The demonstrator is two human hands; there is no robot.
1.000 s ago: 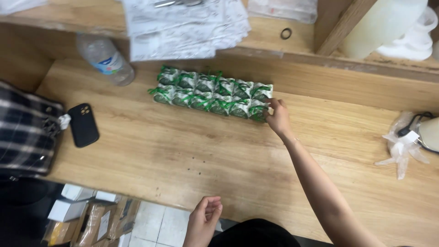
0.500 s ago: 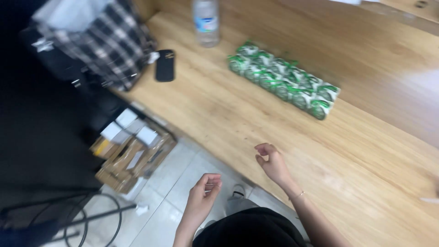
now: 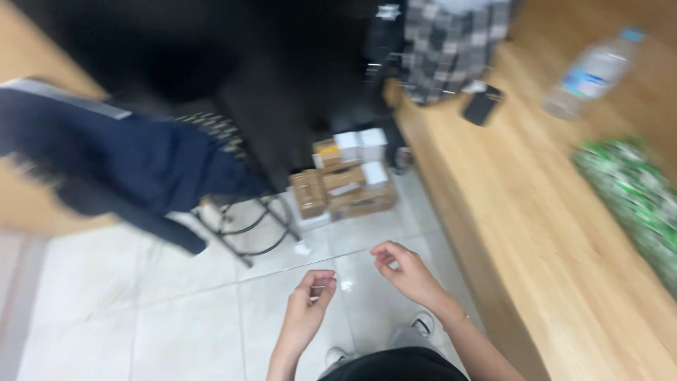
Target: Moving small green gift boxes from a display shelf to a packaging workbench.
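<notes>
The desk [image 3: 536,212] is seen running along the right side, its wooden top blurred and its long edge slanting down toward the lower right. Below it, pale floor tiles [image 3: 141,310] are spread across the lower left. A dark blue jacket [image 3: 120,162] is draped over a round stool [image 3: 240,212] with a black metal frame at the left. A checked bag [image 3: 451,49] is propped at the far end of the desk, at its edge. A block of green packets [image 3: 635,197] is laid out on the desk near the right border, well apart from both hands. Cardboard and white boxes [image 3: 345,176] are stacked on the floor just beside the desk's edge. A clear plastic bottle [image 3: 592,74] is lying on the desk toward its far right corner, and a black phone [image 3: 483,106] is set flat near the bag.

Both hands are held over the floor tiles, off the desk. The right hand [image 3: 405,271] is raised close to the desk's edge, fingers curled loosely inward, nothing seen gripped. The left hand [image 3: 310,296] is held just beside it, fingers bent and thumb near the fingertips; whether anything small is pinched there cannot be told through the blur. White shoes [image 3: 416,328] are glimpsed beneath the wrists.
</notes>
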